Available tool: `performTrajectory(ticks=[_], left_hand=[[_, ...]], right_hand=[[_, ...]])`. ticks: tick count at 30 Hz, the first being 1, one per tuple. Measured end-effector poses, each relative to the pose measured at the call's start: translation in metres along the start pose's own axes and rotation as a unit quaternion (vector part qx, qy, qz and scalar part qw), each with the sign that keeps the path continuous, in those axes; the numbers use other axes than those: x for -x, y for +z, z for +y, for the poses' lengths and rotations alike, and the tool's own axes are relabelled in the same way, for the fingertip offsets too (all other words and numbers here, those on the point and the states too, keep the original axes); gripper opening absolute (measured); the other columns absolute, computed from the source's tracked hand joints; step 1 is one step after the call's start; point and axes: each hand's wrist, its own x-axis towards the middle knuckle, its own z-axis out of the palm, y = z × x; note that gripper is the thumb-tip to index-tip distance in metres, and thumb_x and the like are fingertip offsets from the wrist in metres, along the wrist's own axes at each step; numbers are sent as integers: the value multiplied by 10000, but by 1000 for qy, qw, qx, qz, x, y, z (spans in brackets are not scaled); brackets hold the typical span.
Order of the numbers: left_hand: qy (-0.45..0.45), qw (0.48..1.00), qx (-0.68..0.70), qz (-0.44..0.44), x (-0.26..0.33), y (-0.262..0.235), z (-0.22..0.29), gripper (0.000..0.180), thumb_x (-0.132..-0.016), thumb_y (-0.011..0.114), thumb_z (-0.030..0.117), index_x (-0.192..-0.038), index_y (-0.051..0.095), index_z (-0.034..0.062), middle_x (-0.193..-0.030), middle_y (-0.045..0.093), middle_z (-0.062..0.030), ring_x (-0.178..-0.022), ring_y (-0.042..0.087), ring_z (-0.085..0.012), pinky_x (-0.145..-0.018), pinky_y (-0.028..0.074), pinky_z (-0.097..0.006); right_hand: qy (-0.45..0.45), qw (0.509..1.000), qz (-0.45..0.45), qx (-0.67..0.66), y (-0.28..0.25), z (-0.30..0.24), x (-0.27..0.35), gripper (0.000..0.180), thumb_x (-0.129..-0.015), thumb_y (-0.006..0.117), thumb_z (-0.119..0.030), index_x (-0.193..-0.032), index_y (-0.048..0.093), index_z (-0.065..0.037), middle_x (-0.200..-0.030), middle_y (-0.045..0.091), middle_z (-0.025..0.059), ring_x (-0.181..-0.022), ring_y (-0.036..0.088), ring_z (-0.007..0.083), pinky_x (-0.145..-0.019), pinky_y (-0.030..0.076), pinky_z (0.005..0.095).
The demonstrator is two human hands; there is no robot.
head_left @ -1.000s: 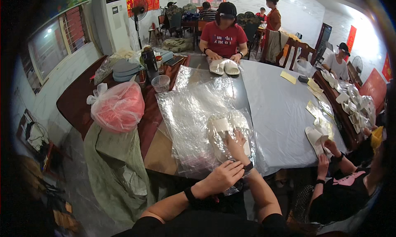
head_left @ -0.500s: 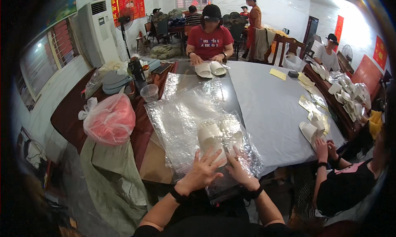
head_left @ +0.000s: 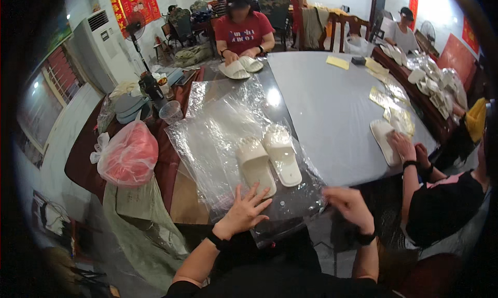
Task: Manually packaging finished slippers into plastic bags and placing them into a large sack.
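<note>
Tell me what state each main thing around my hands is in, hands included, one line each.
Cream slippers: side by side, soles down, toes pointing away
Clear plastic: wrinkled, spread in overlapping layers
Left hand: spread open
Right hand: curled, grip unclear
Pink-filled bag: bulging, knotted
Clear tub: upright, lidless
Dark bottle: upright

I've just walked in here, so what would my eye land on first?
Probably the pair of white slippers amid shiny clear plastic, front and centre, with the person's left hand spread at one heel and the right hand by the plastic's right edge. Next, the bright pink bundle in a knotted bag at the left, and the red hanging on the far wall, upper left.
</note>
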Motion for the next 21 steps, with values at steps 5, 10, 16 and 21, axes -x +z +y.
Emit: performTrajectory(ticks=[5, 10, 16, 21], left_hand=[[48, 994, 57, 74, 14, -18, -2, 482, -874, 693, 122, -1335, 574, 43, -1507, 486, -153, -1474, 365, -355, -1196, 238, -612], [33, 996, 68, 40, 38, -26, 3, 621, -782, 648, -19, -1390, 532, 23, -1503, 492, -161, -1474, 367, -358, -1233, 227, -545], [54, 997, 48, 12, 40, -8, 15, 718, -740, 575, -83, -1444, 496, 37, -1532, 472, -137, -1475, 378, -324, -1214, 268, -535], [18, 996, 60, 67, 44, 8, 12, 521, -838, 644, -17, -1349, 587, 68, -1458, 554, -116, -1411, 459, -301, -1174, 309, -523]], right_hand=[[-85, 913, 73, 391, -3, 5, -17, 567, -788, 706, 16, -1327, 639, -149, -1488, 516, 114, -1275, 549, 312, -1001, 493, 438], [-102, 913, -69, 389, 1, 30, -20, 771, -845, 633, -77, -1550, 411, -294, -1634, 315, 43, -1454, 329, 337, -1116, 362, 537], [-114, 885, -94, 442, 5, 50, -19, 600, -873, 630, -51, -1439, 547, -231, -1501, 494, 85, -1356, 448, 354, -1062, 414, 497], [-108, 891, -99, 429, 8, 49, -18, 603, -814, 673, 1, -1388, 596, -167, -1489, 512, 82, -1337, 480, 292, -1059, 427, 447]])
